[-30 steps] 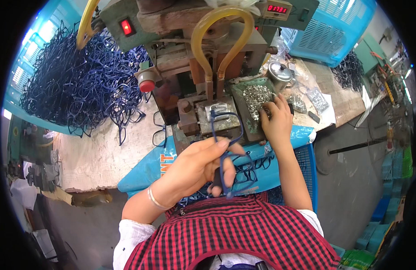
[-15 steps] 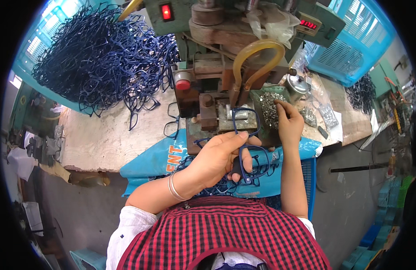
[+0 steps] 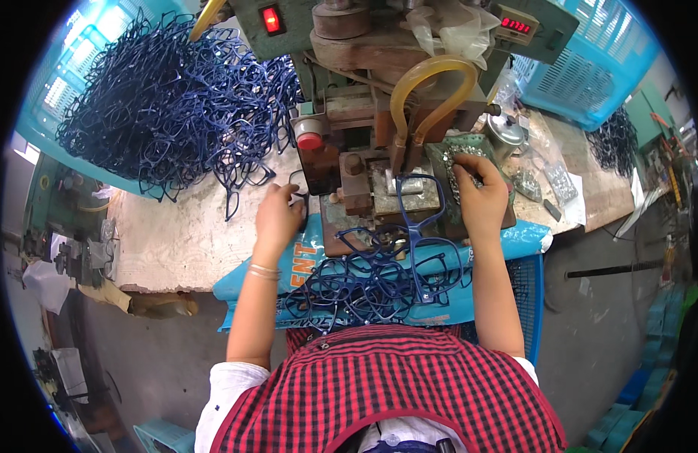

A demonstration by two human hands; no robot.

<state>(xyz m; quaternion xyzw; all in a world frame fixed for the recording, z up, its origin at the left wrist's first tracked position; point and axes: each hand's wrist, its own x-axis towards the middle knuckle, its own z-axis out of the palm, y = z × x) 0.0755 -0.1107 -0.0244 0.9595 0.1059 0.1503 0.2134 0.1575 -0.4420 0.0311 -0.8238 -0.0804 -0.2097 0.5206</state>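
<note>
My left hand has its fingers closed on a dark blue eyeglass frame lying on the table, left of the machine. Over the small parts tray, my right hand pinches at a heap of tiny metal pieces; what sits between the fingertips is too small to make out. Between the hands another blue eyeglass frame rests against the machine's metal block, its lower lens over a pile of frames on a blue plastic bag.
A bench machine with a looped yellow hose and a red button stands ahead. A large heap of blue frames lies at the left. A lidded metal pot and blue crate stand at the right.
My left hand has let go of the eyeglass frame at the machine and moved left to another one. My right hand stays at the metal pieces, its fingers further over them.
</note>
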